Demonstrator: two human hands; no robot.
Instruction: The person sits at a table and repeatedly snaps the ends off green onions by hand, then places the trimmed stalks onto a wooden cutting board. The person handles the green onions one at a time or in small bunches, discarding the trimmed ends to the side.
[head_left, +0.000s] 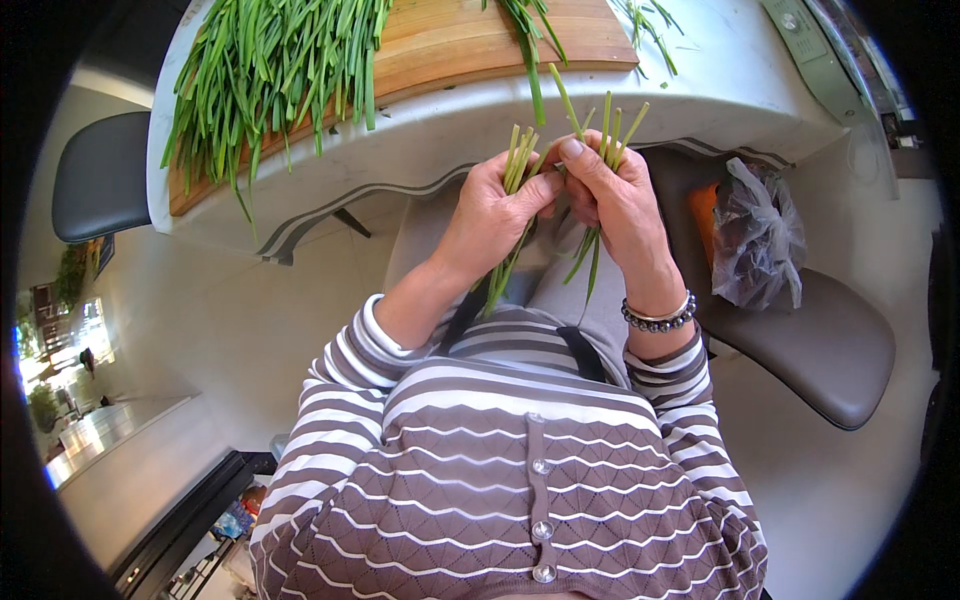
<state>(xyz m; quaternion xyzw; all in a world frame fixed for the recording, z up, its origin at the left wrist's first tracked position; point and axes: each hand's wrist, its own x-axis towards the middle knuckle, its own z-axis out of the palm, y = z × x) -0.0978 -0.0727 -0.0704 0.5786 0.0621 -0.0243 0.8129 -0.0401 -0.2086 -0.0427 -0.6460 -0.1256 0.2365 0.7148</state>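
Both hands are raised over my lap, just short of the table edge, with their fingertips meeting. In my left hand (495, 206) is a small bunch of garlic chives (519, 154), pale stem ends up and green leaves hanging below the palm. My right hand (616, 184) pinches several more chive stalks (606, 120) between thumb and fingers, their pale ends fanned apart. Where the fingertips touch, it is partly hidden which hand grips which stalk. A thick pile of green chives (285, 75) covers the left of a wooden cutting board (450, 45).
A smaller chive bunch (525, 34) overhangs the board's front edge. Loose scraps (651, 34) lie on the white tabletop (720, 82), near an appliance (802, 41). At right, a tied plastic bag (757, 232) sits on a brown chair (817, 345). Another dark chair (101, 176) stands left.
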